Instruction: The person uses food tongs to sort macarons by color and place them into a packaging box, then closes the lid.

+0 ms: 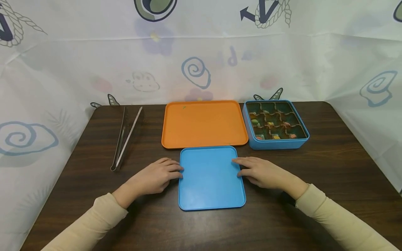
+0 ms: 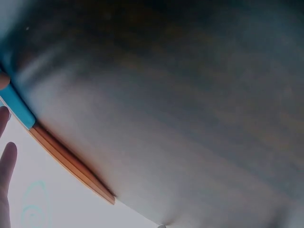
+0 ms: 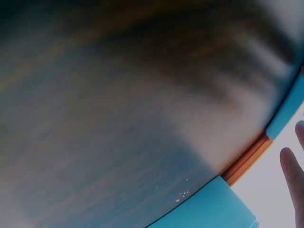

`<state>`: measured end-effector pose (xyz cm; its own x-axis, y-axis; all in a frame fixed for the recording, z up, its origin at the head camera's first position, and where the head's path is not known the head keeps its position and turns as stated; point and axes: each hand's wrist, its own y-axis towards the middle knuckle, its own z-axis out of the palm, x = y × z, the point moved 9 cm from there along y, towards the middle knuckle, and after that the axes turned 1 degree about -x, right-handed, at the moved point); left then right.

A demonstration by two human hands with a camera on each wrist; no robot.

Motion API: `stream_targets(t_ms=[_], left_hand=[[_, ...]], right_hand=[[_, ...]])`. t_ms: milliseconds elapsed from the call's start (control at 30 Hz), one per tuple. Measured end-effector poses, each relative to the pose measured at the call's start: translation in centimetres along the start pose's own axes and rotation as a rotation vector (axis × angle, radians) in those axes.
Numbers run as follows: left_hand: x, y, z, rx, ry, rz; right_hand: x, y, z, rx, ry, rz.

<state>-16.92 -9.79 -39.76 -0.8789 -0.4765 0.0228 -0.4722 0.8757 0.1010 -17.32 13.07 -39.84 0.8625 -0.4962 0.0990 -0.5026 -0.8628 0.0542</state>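
A flat blue tray (image 1: 211,181) lies on the table in front of me, with nothing on it. My left hand (image 1: 154,176) rests at its left edge, fingertips just over the rim. At the opposite edge my right hand (image 1: 262,172) touches the rim, its fingers extended and slightly spread. In the left wrist view a strip of the blue tray (image 2: 18,108) shows beside a few fingertips; the right wrist view likewise catches the blue tray (image 3: 287,109) near straight fingers. Whether either thumb reaches under the rim is hidden.
An orange tray (image 1: 204,125) sits directly behind the blue one, a tiny green speck near its top. To its right stands a blue box (image 1: 277,144) with a divided brown insert holding small colourful pieces. Metal tongs (image 1: 127,141) lie at the left. A patterned white sheet hangs behind.
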Motion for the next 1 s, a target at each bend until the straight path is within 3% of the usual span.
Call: stream_targets(t_ms=[167,300,467,567,800,900,1000], left_hand=[[-0.1,0.0,0.0,-0.028,0.027,0.026],[-0.1,0.0,-0.9,-0.087,0.025,0.033],[0.3,0.4,-3.3,-0.231,-0.049,0.017],[0.5,0.7,-4.8,-0.330,-0.119,0.007],[1.0,1.9,-7.3,-0.455,-0.226,-0.056],[1.3,2.6,-7.9,-0.489,-0.297,-0.094],[2.2,3.5,-7.8,-0.490,-0.448,-0.192]], right_hand=[[-0.2,0.0,0.0,-0.008,0.005,0.006],[-0.4,-0.1,-0.8,-0.062,0.003,-0.001],[-1.0,-0.4,-3.1,-0.171,0.020,0.006],[-1.5,-0.5,-4.3,-0.194,0.049,0.046],[-3.1,-1.1,-6.3,-0.183,0.162,0.209],[-3.4,-1.5,-7.3,-0.268,0.190,0.238],[-3.9,-1.9,-8.2,-0.374,0.227,0.269]])
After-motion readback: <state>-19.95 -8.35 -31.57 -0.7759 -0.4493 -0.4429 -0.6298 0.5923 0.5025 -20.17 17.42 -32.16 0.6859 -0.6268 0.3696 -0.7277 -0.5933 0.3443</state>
